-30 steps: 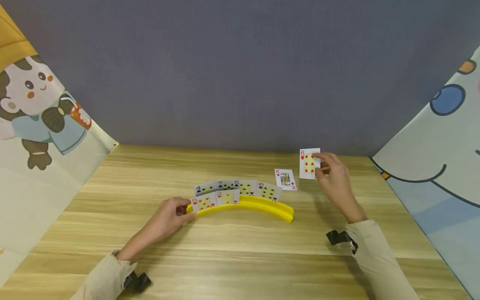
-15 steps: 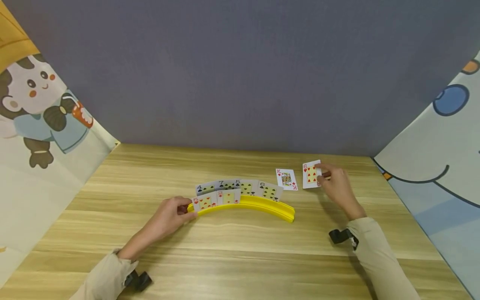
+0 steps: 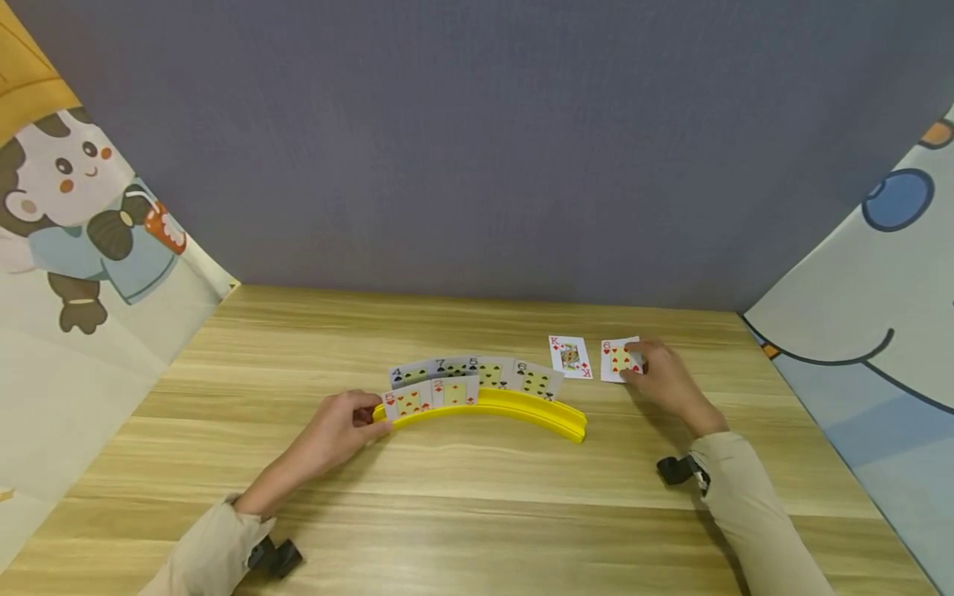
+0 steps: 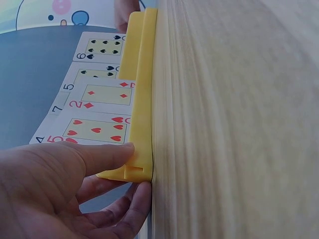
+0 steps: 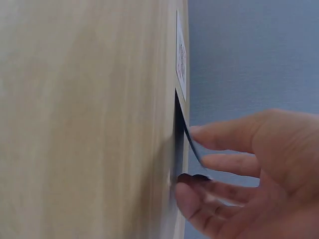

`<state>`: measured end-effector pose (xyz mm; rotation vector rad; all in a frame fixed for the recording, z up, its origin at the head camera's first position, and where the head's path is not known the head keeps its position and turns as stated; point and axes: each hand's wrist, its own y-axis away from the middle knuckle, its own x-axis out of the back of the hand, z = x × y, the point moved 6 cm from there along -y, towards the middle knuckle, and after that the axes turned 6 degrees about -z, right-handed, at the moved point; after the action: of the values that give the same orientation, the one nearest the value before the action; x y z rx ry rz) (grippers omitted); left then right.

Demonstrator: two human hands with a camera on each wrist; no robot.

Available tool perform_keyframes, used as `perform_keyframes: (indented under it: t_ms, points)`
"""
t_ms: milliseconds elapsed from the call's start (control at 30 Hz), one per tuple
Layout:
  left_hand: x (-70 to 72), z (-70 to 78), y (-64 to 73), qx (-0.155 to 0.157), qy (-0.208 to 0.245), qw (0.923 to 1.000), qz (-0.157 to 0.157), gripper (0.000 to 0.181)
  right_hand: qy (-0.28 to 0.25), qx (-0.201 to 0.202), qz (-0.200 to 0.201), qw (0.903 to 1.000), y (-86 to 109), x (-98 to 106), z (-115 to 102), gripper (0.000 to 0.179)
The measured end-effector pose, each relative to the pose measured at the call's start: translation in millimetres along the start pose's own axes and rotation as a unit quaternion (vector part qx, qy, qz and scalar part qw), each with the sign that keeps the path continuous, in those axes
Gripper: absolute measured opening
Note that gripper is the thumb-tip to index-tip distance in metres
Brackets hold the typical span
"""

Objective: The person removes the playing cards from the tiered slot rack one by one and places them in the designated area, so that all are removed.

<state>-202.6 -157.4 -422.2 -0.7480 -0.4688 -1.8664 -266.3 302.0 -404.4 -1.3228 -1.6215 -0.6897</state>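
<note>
In the head view my left hand (image 3: 341, 426) pinches the left end of a curved yellow card holder (image 3: 537, 411), its thumb on the front face in the left wrist view. The holder's front row bears a five of hearts (image 3: 407, 403) and a two of diamonds (image 3: 455, 391). Behind them stand a four (image 3: 410, 374), a seven, a five and a six of spades (image 3: 535, 382), partly overlapped. My right hand (image 3: 671, 381) holds a six of hearts (image 3: 617, 361) by its right side. The right wrist view shows that card (image 5: 192, 142) tilted, its far edge low against the table.
A king of diamonds (image 3: 570, 357) lies face up just left of the six of hearts. The wooden table (image 3: 477, 513) ends at a grey partition (image 3: 477, 165). Printed panels (image 3: 857, 348) flank both sides.
My right hand has lowered the six of hearts toward the table, beside the king of diamonds. My left hand stays on the holder's end.
</note>
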Motion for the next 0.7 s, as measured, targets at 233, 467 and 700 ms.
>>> perform_keyframes:
  t_ms: [233,467,700]
  points:
    - [0.1,0.6,-0.1,-0.001,-0.002,1.0,0.0,0.026,0.001,0.007,-0.017,0.9998,0.8,-5.8,2.5,0.043]
    - [-0.2,0.0,-0.3,0.003,0.002,1.0,-0.003,0.028,-0.006,-0.008,-0.033,0.9994,1.0,-10.1,3.0,0.043]
    - [-0.3,-1.4,-0.8,0.001,-0.002,1.0,-0.003,0.026,-0.005,-0.024,-0.045,0.9987,1.2,-11.3,3.3,0.044]
